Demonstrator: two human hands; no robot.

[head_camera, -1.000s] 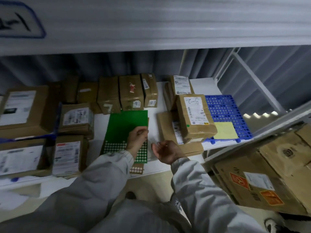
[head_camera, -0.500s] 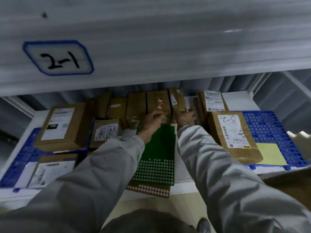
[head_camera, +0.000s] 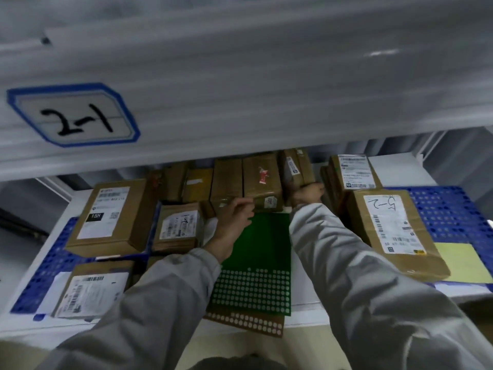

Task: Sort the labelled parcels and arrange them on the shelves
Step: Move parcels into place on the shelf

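Brown cardboard parcels with white labels fill the lower shelf point(head_camera: 306, 295). A row of them stands upright at the back; one bears a red sticker point(head_camera: 262, 180). My left hand point(head_camera: 236, 217) reaches in with curled fingers touching the lower front edge of that red-sticker parcel. Further right, my right hand point(head_camera: 308, 194) grips the bottom of the narrow upright parcel point(head_camera: 294, 166) next to it. A green sticker sheet point(head_camera: 260, 263) with rows of pale dots lies flat under my arms. A parcel marked by hand point(head_camera: 392, 231) lies at the right.
The upper shelf's white front beam carries a blue-framed tag reading 2-1 point(head_camera: 74, 116) and hangs low over the parcels. Blue perforated mats point(head_camera: 450, 212) cover both shelf ends. A yellow paper point(head_camera: 458, 263) lies at the right. Flat parcels point(head_camera: 112, 214) are stacked at the left.
Both hands left the green sheet near the shelf's front edge and reached to the upright parcels at the back. My head moved closer and lower, so the 2-1 tag looms larger.
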